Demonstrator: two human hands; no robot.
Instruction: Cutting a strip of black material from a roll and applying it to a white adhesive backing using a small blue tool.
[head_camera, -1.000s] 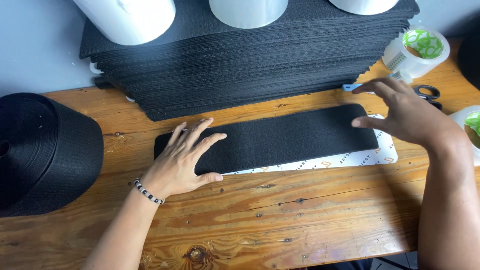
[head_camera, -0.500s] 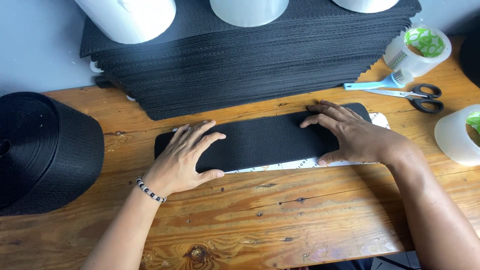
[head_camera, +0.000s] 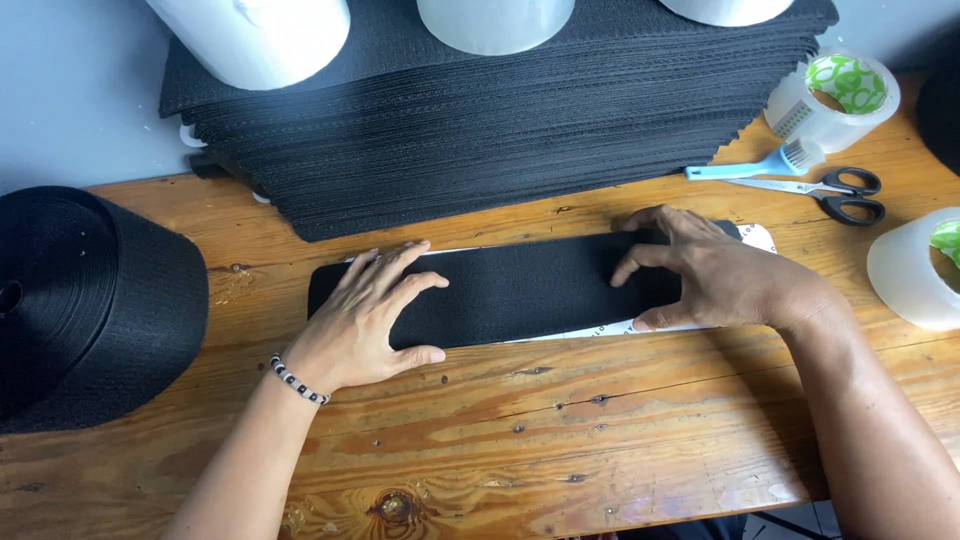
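Note:
A long black fabric strip (head_camera: 520, 290) lies flat on the wooden table (head_camera: 560, 430), over a white printed card (head_camera: 757, 237) whose edge shows along the strip's front and at its right end. My left hand (head_camera: 365, 318) rests flat on the strip's left part, fingers spread, a beaded bracelet on the wrist. My right hand (head_camera: 705, 270) presses on the strip's right part with fingers apart and the thumb at the front edge. Neither hand grips anything.
A tall stack of black fabric pieces (head_camera: 500, 120) fills the back, with white rolls (head_camera: 260, 35) on top. A big roll of black webbing (head_camera: 85, 300) sits at left. Scissors (head_camera: 835, 192), a light blue brush (head_camera: 765, 165) and two tape rolls (head_camera: 840, 95) (head_camera: 915, 270) are at right.
My right hand has slid leftward along the strip, from beyond its right end to resting on its right part. My left hand has stayed in place.

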